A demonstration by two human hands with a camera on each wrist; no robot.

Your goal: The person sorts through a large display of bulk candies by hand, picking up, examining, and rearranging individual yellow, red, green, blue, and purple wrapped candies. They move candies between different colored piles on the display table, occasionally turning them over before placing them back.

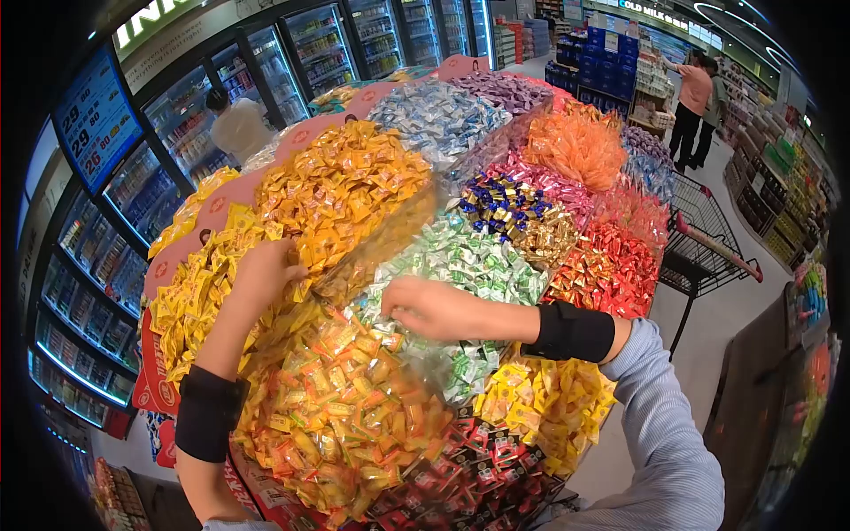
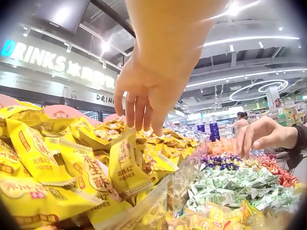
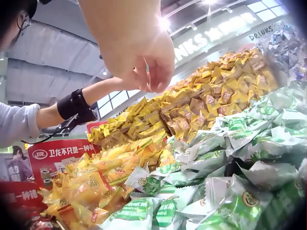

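My left hand (image 1: 266,274) reaches down over the heap of yellow packets (image 1: 199,288), close to a clear divider (image 2: 160,196). Its fingers hang downward in the left wrist view, the fingertips right at the packets, and no packet shows in its grasp. My right hand (image 1: 436,308) hovers above the green-and-white wrapped sweets (image 1: 482,257), palm down, with loosely curled fingers. In the right wrist view no sweet shows in that right hand (image 3: 139,62). Orange-yellow wrapped sweets (image 1: 345,398) lie nearest my body, between the two forearms.
Orange packets (image 1: 341,190), blue-and-gold sweets (image 1: 500,205), red sweets (image 1: 611,261) and dark red packets (image 1: 469,473) fill neighbouring sections. A shopping cart (image 1: 708,243) stands to the right. Drinks fridges (image 1: 319,49) line the back. One person (image 1: 239,128) is behind the display, two others farther right.
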